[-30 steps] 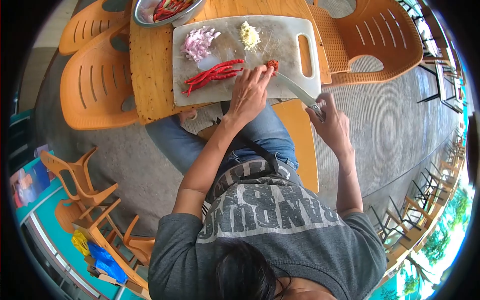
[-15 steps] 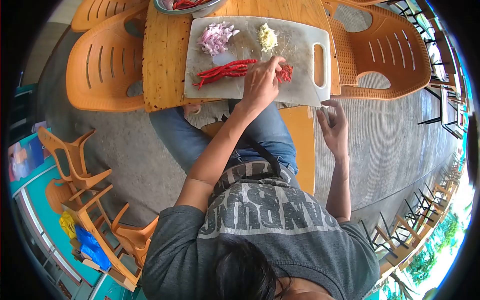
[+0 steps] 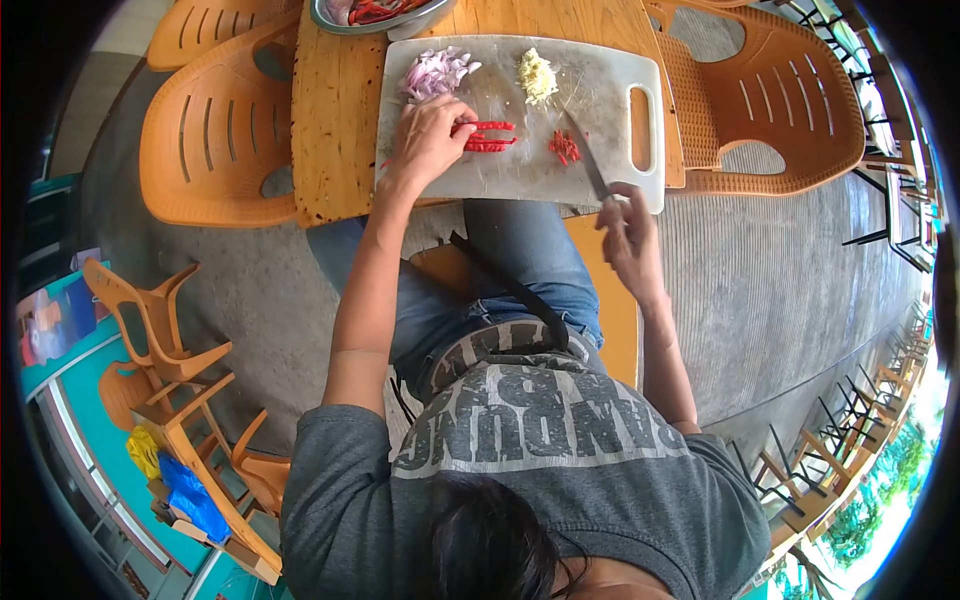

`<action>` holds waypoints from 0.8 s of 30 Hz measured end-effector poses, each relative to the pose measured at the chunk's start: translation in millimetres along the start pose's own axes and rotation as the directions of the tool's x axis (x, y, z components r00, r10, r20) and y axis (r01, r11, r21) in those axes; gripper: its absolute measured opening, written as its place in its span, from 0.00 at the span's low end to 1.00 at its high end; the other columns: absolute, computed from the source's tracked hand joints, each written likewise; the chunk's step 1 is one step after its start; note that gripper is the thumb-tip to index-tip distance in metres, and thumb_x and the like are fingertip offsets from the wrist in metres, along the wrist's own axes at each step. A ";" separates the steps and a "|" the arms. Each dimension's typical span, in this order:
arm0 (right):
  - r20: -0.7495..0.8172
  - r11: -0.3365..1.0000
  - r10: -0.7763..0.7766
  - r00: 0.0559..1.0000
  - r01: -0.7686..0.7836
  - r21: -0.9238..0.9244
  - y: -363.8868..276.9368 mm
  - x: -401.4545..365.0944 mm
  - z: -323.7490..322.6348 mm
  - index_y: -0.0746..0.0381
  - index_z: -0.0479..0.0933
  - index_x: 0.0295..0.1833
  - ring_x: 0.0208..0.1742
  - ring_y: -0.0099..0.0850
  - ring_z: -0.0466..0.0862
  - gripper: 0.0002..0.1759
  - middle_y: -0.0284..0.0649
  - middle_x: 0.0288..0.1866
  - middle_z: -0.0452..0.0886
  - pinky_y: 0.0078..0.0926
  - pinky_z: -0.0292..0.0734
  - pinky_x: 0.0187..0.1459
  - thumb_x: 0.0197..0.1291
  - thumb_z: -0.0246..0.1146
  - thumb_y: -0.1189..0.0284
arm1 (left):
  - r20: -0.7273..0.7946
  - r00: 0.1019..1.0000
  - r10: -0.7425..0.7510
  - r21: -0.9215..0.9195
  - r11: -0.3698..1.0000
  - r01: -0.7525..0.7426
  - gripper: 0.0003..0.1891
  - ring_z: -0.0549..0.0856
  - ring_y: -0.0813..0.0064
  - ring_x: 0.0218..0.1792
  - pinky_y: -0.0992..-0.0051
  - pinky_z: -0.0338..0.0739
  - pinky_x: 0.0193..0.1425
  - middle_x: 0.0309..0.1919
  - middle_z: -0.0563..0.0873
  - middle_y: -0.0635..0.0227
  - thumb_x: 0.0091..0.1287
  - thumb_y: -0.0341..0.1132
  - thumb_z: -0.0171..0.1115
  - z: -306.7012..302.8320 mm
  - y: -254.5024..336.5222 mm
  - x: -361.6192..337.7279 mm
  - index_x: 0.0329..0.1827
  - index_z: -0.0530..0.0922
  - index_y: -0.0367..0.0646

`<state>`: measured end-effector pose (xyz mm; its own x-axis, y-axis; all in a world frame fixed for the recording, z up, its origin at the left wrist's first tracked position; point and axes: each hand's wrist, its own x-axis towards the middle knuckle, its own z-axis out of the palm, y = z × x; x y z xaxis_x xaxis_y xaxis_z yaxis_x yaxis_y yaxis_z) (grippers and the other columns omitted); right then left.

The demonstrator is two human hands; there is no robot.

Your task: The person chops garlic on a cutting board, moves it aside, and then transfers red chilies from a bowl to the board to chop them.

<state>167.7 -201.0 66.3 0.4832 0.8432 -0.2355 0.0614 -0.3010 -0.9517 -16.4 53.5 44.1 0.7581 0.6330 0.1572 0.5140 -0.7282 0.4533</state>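
My left hand (image 3: 425, 143) is closed over a bunch of long red chilies (image 3: 490, 137), whose ends stick out to the right on the white cutting board (image 3: 600, 90). In my right hand (image 3: 630, 240) is a knife (image 3: 590, 158), its blade slanting up and left across the board. Just left of the blade lies a small heap of chopped red chili (image 3: 564, 147). Farther back on the board sit a pile of sliced shallots (image 3: 438, 73) and a pile of chopped garlic (image 3: 537, 77).
A metal bowl (image 3: 385, 16) with red chilies inside stands behind the board on the wooden table (image 3: 335, 120). Orange plastic chairs flank the table, one on the left (image 3: 215, 130) and one on the right (image 3: 780, 100). My legs are under the table's near edge.
My left hand has moved left, from the cut end of the chilies to the bunch's left part. My right hand has brought the knife from the board's right edge up over the board.
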 end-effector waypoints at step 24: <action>0.095 0.955 -0.162 0.982 0.180 -0.237 7.5 10.9 46.8 0.55 0.67 0.70 0.28 0.57 0.80 0.22 0.54 0.23 0.77 0.51 0.72 0.34 0.71 0.54 0.74 | -0.037 0.987 -0.158 -0.163 0.975 0.150 0.07 0.86 0.60 0.38 0.60 0.80 0.42 0.41 0.81 0.60 0.67 0.25 0.61 -53.4 54.5 -36.6 0.46 0.77 0.43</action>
<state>132.6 -173.2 47.3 0.3815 0.9193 -0.0961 0.3523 -0.2408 -0.9044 -37.5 4.6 110.0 0.6519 0.7494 0.1158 0.5497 -0.5723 0.6085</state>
